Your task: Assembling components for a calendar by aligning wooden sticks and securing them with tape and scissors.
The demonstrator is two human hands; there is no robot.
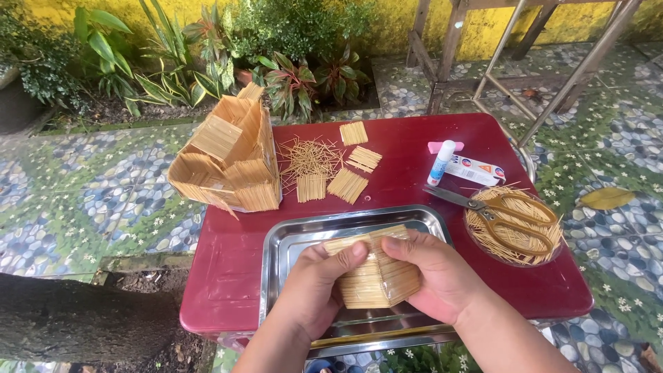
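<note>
Both hands close their grip on a folded toothpick panel (376, 271) above the steel tray (290, 242) on the red surface (235, 262), left hand (314, 287) and right hand (435, 276) at opposite ends, its ridge running crosswise between them, equally near.

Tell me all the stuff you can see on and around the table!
Table: one, dark red, centre.
Metal tray: one, silver, near edge.
Folded stick panel: one, pale tan, held over the tray.
Stick house model: one, tan, table's left corner.
Flat stick panels: three, tan, behind the tray.
Loose sticks: a scattered pile, tan, beside the model.
Glue bottle: one, white with blue, right of centre.
Small box: one, white, next to the glue.
Scissors: one pair, golden handles, across a round dish of sticks.
Plants: several, green and reddish, behind.
Left hand, right hand: both grip the folded panel.
</note>
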